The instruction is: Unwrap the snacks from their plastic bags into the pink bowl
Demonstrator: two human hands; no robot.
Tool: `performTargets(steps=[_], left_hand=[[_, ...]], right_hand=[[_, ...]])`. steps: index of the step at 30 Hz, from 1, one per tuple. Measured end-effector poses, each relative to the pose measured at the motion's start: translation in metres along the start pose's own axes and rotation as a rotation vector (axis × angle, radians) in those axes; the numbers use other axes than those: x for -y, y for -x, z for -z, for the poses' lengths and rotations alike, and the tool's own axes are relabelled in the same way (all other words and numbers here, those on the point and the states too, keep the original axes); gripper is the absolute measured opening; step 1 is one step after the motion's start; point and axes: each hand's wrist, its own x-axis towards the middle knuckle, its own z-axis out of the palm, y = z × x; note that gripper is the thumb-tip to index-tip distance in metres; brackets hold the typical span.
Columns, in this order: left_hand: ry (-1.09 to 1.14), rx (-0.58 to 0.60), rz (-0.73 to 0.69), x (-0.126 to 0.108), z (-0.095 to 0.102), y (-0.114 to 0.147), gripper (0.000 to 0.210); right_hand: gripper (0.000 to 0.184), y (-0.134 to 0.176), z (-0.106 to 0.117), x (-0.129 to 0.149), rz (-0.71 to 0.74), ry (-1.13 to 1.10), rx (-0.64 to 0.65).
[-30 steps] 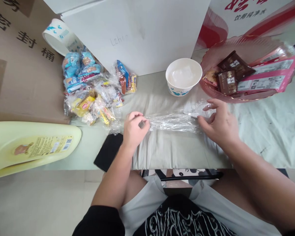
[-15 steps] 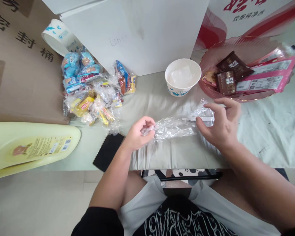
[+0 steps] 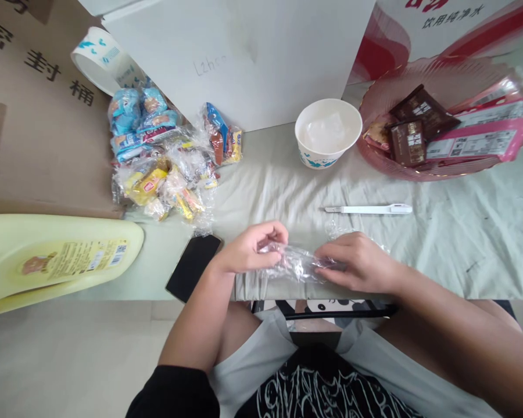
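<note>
Crumpled clear plastic wrap (image 3: 298, 266) stretches between my two hands near the table's front edge. My left hand (image 3: 261, 248) pinches its left end between thumb and fingers. The fingers of my right hand (image 3: 357, 261) are closed on its right end, and a bit of clear film shows behind that hand. Beyond my hands lies a white-handled craft knife (image 3: 370, 209), its blade pointing left. Further back stands a white paper bowl (image 3: 320, 159) with a pale translucent piece inside.
On the left are a pile of wrapped snacks (image 3: 157, 168), a tipped paper bowl (image 3: 100, 55), a black phone (image 3: 193, 264) and a yellow bottle (image 3: 61, 261). A pink glass bowl (image 3: 383, 81) with packets is at right. Boxes, including a white box (image 3: 244, 64), line the back.
My right hand has moved down and left, away from the craft knife, and closed on the wrap. My left hand has shifted slightly toward me. The knife now lies fully in view.
</note>
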Motion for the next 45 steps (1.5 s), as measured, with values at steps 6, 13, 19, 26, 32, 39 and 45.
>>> performTargets(steps=[6,13,19,26,32,39,45], left_hand=[[0.135,-0.498,-0.117,0.01,0.002,-0.012,0.041],[0.136,-0.444,-0.079,0.015,0.002,-0.014,0.037],[0.071,-0.288,0.029,0.015,-0.009,-0.019,0.036],[0.024,-0.316,0.01,0.016,-0.013,-0.023,0.032],[0.022,-0.348,0.001,0.017,-0.014,-0.025,0.031],[-0.008,-0.398,-0.055,0.021,-0.018,-0.027,0.033],[-0.022,-0.464,-0.062,0.018,-0.011,-0.026,0.038]], right_hand=[[0.011,-0.007,-0.005,0.018,-0.304,-0.264,0.077],[0.067,0.007,0.007,0.016,-0.266,-0.785,0.302],[0.093,0.006,-0.012,0.006,-0.212,-0.746,0.108],[0.062,-0.009,-0.022,0.014,-0.46,-0.768,-0.011],[0.047,-0.011,-0.02,0.018,-0.477,-0.811,-0.031],[0.01,-0.014,-0.024,0.022,-0.481,-0.598,-0.041],[0.011,-0.012,-0.023,0.017,-0.512,-0.616,-0.078]])
